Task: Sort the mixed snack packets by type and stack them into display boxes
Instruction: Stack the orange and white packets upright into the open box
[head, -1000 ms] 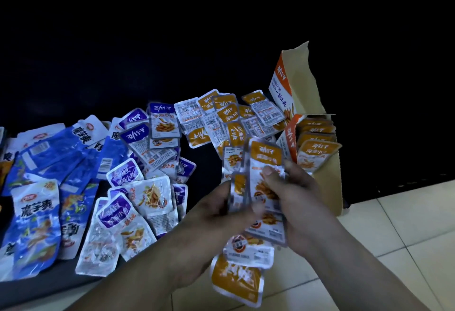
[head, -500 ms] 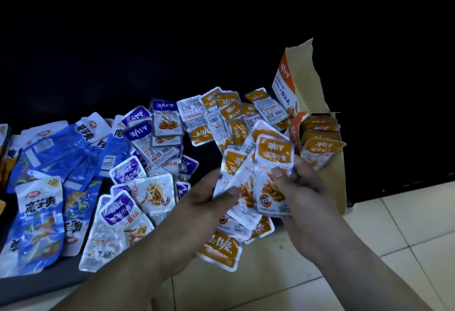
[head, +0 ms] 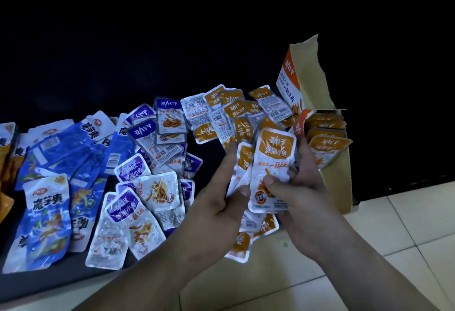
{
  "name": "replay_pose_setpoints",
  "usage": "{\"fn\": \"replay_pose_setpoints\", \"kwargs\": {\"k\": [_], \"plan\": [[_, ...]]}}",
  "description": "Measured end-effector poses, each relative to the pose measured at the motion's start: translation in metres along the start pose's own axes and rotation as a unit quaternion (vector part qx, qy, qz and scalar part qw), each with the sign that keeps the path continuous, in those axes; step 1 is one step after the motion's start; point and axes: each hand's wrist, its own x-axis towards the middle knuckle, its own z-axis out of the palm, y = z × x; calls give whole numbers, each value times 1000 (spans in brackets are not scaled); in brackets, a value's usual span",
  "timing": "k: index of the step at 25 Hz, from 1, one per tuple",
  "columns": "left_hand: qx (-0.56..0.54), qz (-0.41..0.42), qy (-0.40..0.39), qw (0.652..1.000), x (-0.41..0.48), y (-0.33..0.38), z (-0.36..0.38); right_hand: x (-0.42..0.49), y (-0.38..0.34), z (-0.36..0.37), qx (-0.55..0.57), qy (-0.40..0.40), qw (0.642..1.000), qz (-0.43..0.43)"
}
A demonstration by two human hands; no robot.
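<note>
- The held stack of orange packets (head: 272,170) consists of flat, glossy sachets with rounded corners, an orange header band and a silvery-white body. It stands fanned between both hands, just left of the display box.
- The left hand (head: 219,202) grips the stack's left edge, with the thumb on the front and the fingers curled behind.
- The right hand (head: 302,187) pinches the front packet, with the thumb pressed on its face and the fingers wrapped behind.
- Further packets hang below the hands, which partly hide them.
- Loose orange packets (head: 236,111) lie overlapping on the dark worktop (head: 37,283) beyond the hands.
- Purple packets (head: 138,209) lie to their left, and larger blue packets (head: 46,212) lie farthest left.
- A pale tiled floor (head: 394,232) lies below the forearms.
- The display box (head: 341,187) is brown cardboard with a raised, ragged-edged flap (head: 312,74).
- The box holds boxed orange packets (head: 328,144) in a row, standing on edge and tilted.
</note>
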Motion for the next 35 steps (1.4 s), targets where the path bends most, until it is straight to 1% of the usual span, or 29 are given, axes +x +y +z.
{"fn": "replay_pose_setpoints", "kwargs": {"k": [4,7,9,12,14,17,19,21,23,24,26,27,29,31,33,35], "plan": [[1,-2,-1,1000,-1,0,11,-4,6,3,-25,-25,999,-18],[3,18,-1,1000,-1,5,12,-12,15,12,-78,-13,996,-40],[10,-1,-1,1000,-1,2,7,-11,14,10,-57,-17,998,-36],[-6,-1,-6,1000,-6,-4,4,4,-2,-1,36,20,999,-23],[-28,-7,-23,999,-9,-4,7,10,-14,-7,34,23,999,-33],[-34,3,-37,999,-11,1,8,13,-16,-6,23,29,999,12],[-45,-7,-15,999,-10,3,9,16,-9,-3,33,51,998,34],[-56,-22,0,998,-9,1,8,15,-5,1,11,67,997,30],[-53,-29,7,998,-7,4,2,13,-3,4,-41,53,997,35],[-51,-32,8,998,-6,6,-2,12,-2,4,-64,31,996,48],[-51,-46,3,998,-2,8,-10,8,-1,5,-67,-16,994,84],[-52,-55,-1,997,1,9,-12,8,-1,5,-53,-24,994,94],[-57,-63,0,996,4,10,-15,10,1,5,-31,6,995,89],[-74,-54,34,995,2,7,-17,13,2,5,-4,72,995,71],[-138,-29,71,987,-5,4,-15,16,2,5,28,143,988,48],[-223,-26,127,966,-12,3,-11,18,3,7,82,189,978,29]]}}
